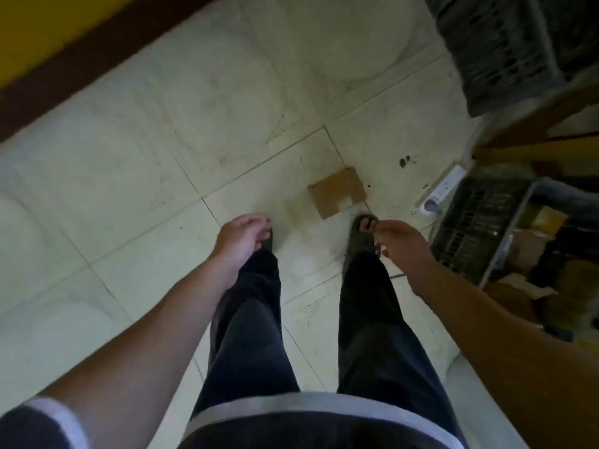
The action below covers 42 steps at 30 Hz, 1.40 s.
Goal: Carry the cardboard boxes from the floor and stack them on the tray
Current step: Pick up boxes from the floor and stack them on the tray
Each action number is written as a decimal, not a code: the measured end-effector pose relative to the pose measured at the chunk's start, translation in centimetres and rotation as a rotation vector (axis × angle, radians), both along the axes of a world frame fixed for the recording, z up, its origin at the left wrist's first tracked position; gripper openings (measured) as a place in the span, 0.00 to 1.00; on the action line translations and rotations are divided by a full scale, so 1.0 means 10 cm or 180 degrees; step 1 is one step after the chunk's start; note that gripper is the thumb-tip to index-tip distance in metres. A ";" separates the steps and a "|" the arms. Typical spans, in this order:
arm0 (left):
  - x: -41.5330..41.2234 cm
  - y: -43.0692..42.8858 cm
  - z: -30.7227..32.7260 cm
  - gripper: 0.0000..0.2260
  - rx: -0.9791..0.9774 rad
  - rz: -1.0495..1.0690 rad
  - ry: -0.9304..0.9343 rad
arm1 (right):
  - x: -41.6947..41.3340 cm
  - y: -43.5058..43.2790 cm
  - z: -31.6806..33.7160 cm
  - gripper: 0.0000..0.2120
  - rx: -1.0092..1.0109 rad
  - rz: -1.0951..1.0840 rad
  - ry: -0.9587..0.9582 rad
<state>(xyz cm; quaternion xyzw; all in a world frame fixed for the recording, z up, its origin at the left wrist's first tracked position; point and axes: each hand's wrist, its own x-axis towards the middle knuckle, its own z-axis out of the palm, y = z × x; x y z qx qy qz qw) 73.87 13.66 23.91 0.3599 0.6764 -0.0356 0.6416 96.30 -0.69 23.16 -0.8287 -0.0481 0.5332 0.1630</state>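
1 cardboard box (pixel 337 192) lies flat on the floor (pixel 227 124) just ahead of the right foot (pixel 362 233); left hand (pixel 241 239) and right hand (pixel 402 244) hang empty, fingers loosely curled (nothing held), so best bend low and grip 2 opposite edges.

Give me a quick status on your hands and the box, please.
Left hand, right hand empty, fingers relaxed. Cardboard box on floor by right foot, untouched. Nothing over it; power strip apart, to its right.
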 end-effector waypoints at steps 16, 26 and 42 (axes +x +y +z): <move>1.18 -1.01 -3.05 0.24 -0.0596 0.0608 0.0358 | 0.94 0.12 -3.16 0.28 -0.0238 0.1236 -0.0045; 1.31 -1.05 -3.85 0.18 -0.0322 0.0325 0.0306 | 0.94 -0.09 -3.93 0.23 0.0079 0.1306 -0.0252; 0.89 -1.00 -1.94 0.13 0.0599 0.1142 0.0003 | 0.61 0.07 -1.99 0.09 0.0946 0.0375 -0.0263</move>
